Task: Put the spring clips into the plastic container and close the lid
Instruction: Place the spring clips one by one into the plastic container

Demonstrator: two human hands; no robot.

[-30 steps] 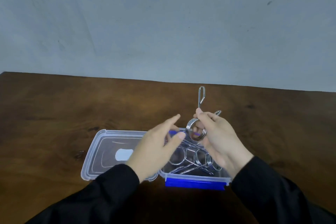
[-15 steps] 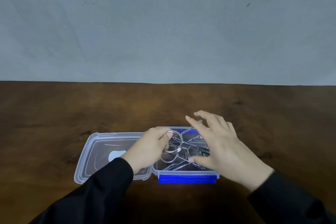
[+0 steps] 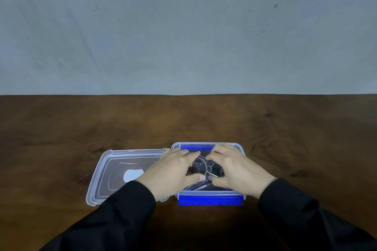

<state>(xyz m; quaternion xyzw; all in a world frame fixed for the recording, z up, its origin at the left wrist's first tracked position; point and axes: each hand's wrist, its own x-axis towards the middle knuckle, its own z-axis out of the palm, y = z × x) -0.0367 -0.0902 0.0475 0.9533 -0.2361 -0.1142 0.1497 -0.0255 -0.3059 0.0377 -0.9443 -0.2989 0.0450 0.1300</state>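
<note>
A clear plastic container (image 3: 210, 195) with blue latches at front and back stands on the wooden table, near the front edge. Several silver wire spring clips (image 3: 214, 169) lie tangled inside it. Both hands are palm down over the box. My left hand (image 3: 173, 171) has its fingers and thumb on a clip at the left side. My right hand (image 3: 238, 169) curls its fingers and thumb on the clips from the right. The hands hide much of the box's inside. Its clear lid (image 3: 114, 169), marked with a white label, lies flat and open to the left.
The brown wooden table (image 3: 285, 128) runs back to a grey wall (image 3: 183, 36). The front blue latch (image 3: 210, 203) hangs down over the container's near wall. Black sleeves cover both forearms at the bottom of the view.
The clip held up above the box a second ago has come down into it. Both hands have lowered onto the clips inside the container. The view has tilted up slightly.
</note>
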